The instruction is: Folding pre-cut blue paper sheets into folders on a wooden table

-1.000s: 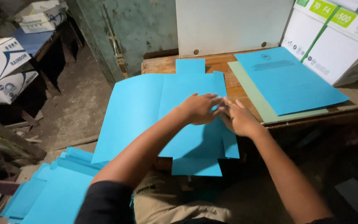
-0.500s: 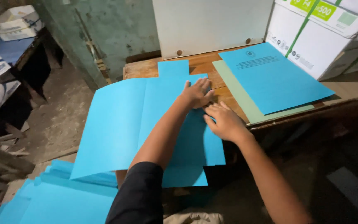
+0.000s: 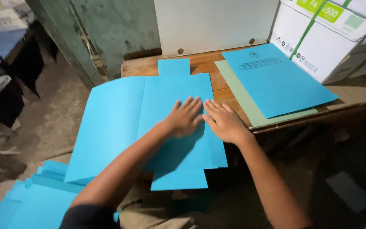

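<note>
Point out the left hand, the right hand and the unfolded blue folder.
left hand [image 3: 186,115], head view, on its back.
right hand [image 3: 224,122], head view, on its back.
unfolded blue folder [image 3: 115,123], head view, on its left panel.

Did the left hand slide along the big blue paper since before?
Cannot tell. The camera shifts between pictures. Against the blue sheet's right edge, the left hand lies flat in about the same spot, beside the right hand.

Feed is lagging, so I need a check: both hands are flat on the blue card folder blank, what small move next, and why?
Probably slide the right hand outward along the right flap's fold, while the left hand pins the blue folder blank: both palms lie flat beside that edge.
</note>
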